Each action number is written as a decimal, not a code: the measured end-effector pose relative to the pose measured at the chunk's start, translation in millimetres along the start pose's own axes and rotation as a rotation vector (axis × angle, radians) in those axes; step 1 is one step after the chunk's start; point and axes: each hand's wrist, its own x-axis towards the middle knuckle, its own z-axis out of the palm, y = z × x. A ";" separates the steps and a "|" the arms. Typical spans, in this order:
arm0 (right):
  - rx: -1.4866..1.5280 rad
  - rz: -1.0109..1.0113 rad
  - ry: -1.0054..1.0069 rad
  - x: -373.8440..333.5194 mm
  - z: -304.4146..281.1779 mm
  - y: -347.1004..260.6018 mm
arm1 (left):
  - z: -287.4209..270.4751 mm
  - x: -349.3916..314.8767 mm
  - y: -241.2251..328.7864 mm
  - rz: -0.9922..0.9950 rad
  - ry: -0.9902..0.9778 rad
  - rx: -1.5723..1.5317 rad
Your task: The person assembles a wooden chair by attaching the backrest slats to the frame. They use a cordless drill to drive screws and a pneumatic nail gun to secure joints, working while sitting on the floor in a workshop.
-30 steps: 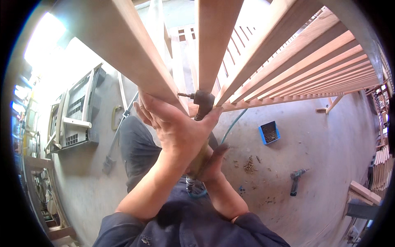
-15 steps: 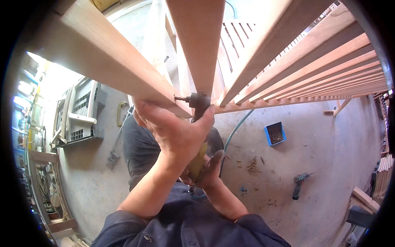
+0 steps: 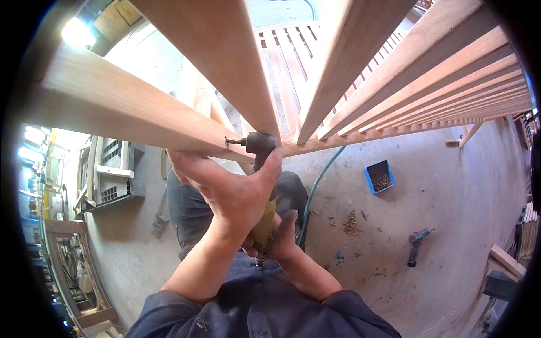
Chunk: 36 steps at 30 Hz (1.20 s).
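A pneumatic right-angle drill (image 3: 262, 225) with a dark head and yellowish body stands upright before me. My right hand (image 3: 286, 241) wraps its lower body, close to the hose fitting. My left hand (image 3: 228, 191) braces its neck, thumb along the head, while the fingers press against the lower side of a thick wooden post (image 3: 129, 112). From the head a short drill bit (image 3: 236, 141) points left, its tip at the post's face near the lower end. Just behind the head is a wide wooden slat (image 3: 225, 62). The left fingertips are partly hidden behind the post.
A long row of slats (image 3: 389, 84) runs away to the right along a lower rail. On the floor are a blue box (image 3: 379, 177) of small fasteners, scattered pieces (image 3: 352, 224), a cordless drill (image 3: 418, 246) and a clamp (image 3: 160, 217). A green hose (image 3: 321, 183) passes my knee.
The post, slats and floor have shifted in view as my head turned. Both hands keep their grip on the angle drill, its bit still at the post.
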 end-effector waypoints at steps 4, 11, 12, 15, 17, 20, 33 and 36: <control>0.068 0.069 0.067 -2.9 1.6 0.5 | -1.7 -0.5 -3.8 -0.009 -0.031 -0.050; -0.011 0.012 0.026 -0.1 0.0 0.8 | -1.1 -1.2 -5.8 -0.036 -0.036 -0.073; 0.005 0.017 0.038 0.3 -0.3 2.1 | -1.3 -1.2 -5.4 -0.033 -0.034 -0.066; 0.014 0.047 0.044 -0.8 -3.2 4.2 | -1.2 -2.6 -5.3 -0.052 -0.037 -0.074; 0.005 0.064 0.034 -0.4 -5.5 4.3 | -1.9 -1.5 -4.6 -0.049 -0.049 -0.079; 0.016 0.087 0.017 -1.6 -11.5 7.2 | -1.2 -1.6 -3.5 -0.050 -0.047 -0.085; 0.135 0.151 0.005 -4.2 -13.9 8.9 | -2.6 0.5 -3.0 -0.016 -0.032 -0.118; 0.201 0.061 -0.034 -5.9 -10.1 7.6 | -3.1 0.4 -5.8 -0.011 -0.038 -0.128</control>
